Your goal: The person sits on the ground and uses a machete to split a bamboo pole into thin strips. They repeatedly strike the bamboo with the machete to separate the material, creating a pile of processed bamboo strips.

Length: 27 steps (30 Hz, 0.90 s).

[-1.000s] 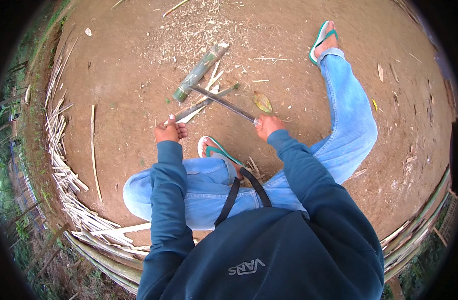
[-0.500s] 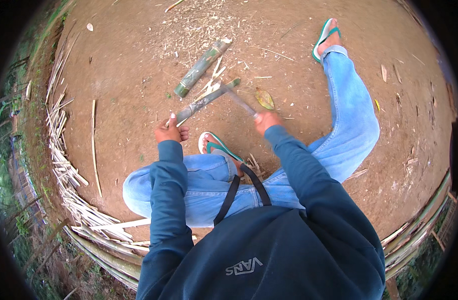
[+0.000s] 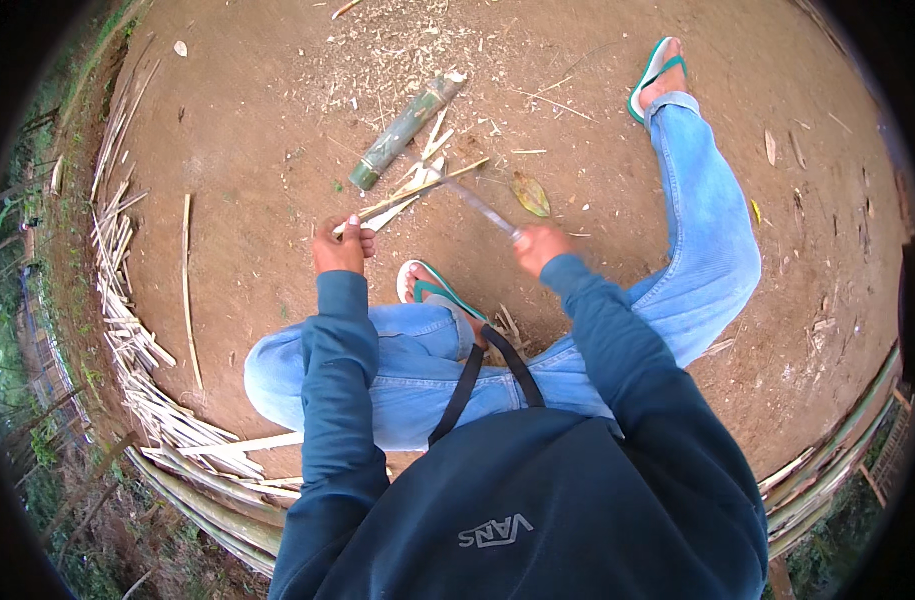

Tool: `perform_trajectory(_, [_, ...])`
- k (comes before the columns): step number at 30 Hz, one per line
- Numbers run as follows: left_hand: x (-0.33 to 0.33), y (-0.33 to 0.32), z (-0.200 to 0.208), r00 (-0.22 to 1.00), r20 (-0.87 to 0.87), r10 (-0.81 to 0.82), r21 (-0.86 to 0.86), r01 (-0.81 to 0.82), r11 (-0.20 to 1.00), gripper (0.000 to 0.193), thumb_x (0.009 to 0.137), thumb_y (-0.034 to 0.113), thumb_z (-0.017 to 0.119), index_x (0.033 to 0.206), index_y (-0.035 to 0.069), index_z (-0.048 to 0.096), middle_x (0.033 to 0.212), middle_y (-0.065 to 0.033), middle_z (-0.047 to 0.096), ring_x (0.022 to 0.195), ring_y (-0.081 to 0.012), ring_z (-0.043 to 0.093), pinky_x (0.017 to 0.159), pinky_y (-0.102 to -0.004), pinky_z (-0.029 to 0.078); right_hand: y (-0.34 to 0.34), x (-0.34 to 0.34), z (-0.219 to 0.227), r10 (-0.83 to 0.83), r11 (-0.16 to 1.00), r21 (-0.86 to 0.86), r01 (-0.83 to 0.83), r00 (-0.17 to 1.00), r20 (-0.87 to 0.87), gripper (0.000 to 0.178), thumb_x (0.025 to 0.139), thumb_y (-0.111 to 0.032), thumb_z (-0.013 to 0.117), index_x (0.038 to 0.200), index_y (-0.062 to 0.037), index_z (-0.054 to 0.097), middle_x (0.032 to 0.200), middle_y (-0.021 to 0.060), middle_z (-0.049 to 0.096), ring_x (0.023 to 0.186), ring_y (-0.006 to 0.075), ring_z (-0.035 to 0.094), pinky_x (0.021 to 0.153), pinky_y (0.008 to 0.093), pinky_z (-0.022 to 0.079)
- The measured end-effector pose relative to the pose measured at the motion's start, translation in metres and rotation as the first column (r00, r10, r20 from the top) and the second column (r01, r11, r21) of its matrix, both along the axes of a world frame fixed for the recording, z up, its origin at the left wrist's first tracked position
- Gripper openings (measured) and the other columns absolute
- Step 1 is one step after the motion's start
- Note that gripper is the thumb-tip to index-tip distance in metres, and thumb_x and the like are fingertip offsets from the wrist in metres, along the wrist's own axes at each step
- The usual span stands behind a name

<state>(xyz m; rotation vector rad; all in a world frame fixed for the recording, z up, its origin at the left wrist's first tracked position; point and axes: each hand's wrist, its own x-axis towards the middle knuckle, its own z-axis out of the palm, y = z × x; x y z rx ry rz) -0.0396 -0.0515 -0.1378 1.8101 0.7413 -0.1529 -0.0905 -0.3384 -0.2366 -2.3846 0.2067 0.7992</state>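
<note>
My left hand [image 3: 345,245] is closed around the near end of a split bamboo strip [image 3: 428,186], which slants up and to the right, its narrow edge turned up. My right hand [image 3: 542,250] grips a knife [image 3: 486,209] by its handle. The blade, a little blurred, points up and left and crosses the strip near its far part; whether it touches cannot be told. Just beyond lies a thick green bamboo section [image 3: 408,130] on the ground, with pale split slivers [image 3: 436,145] beside it.
Wood shavings [image 3: 398,55] are scattered over the dirt beyond the bamboo. A yellowed leaf [image 3: 531,194] lies right of the knife. Many pale strips [image 3: 143,380] are heaped along the left, with long poles [image 3: 228,520] behind. My sandalled foot [image 3: 423,285] is close below the strip.
The bamboo strip has rolled in my left hand, from its broad green face to its thin edge. The knife has shifted slightly down and right along with my right hand.
</note>
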Motion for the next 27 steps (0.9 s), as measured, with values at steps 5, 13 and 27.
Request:
perform_trajectory(5, [-0.001, -0.013, 0.011, 0.998, 0.057, -0.033, -0.015, 0.034, 0.999, 0.022, 0.087, 0.009, 0.054, 0.104, -0.005, 0.049, 0.066, -0.0108, 0.059, 0.051, -0.012, 0.054, 0.044, -0.0241, 0.047, 0.003, -0.008, 0.002, -0.075, 0.997, -0.029, 0.074, 0.995, -0.059, 0.026, 0.076, -0.029, 0.056, 0.095, -0.0123, 0.063, 0.09, 0.0206, 0.062, 0.085, 0.0369, 0.06, 0.076, 0.0449, 0.048])
perform_trajectory(13, [0.005, -0.012, 0.012, 0.998, 0.052, -0.027, -0.001, 0.027, 1.0, 0.022, 0.087, 0.007, 0.054, 0.103, -0.006, 0.047, 0.066, -0.0098, 0.058, 0.049, -0.0114, 0.052, 0.044, -0.0232, 0.046, -0.007, -0.003, -0.006, -0.103, 0.985, -0.141, 0.097, 0.994, -0.03, 0.029, 0.074, -0.03, 0.059, 0.095, -0.0097, 0.065, 0.091, 0.0198, 0.063, 0.088, 0.0353, 0.061, 0.077, 0.0436, 0.048])
perform_trajectory(27, [-0.003, -0.014, 0.015, 0.983, 0.104, -0.148, 0.057, 0.143, 0.988, 0.027, 0.084, 0.002, 0.054, 0.106, -0.01, 0.042, 0.077, -0.0153, 0.059, 0.059, -0.016, 0.059, 0.051, -0.0269, 0.052, 0.019, -0.013, 0.011, -0.057, 0.998, 0.008, 0.057, 0.993, 0.108, 0.024, 0.075, -0.029, 0.053, 0.087, -0.0094, 0.059, 0.08, 0.0205, 0.061, 0.076, 0.0398, 0.059, 0.068, 0.0481, 0.048])
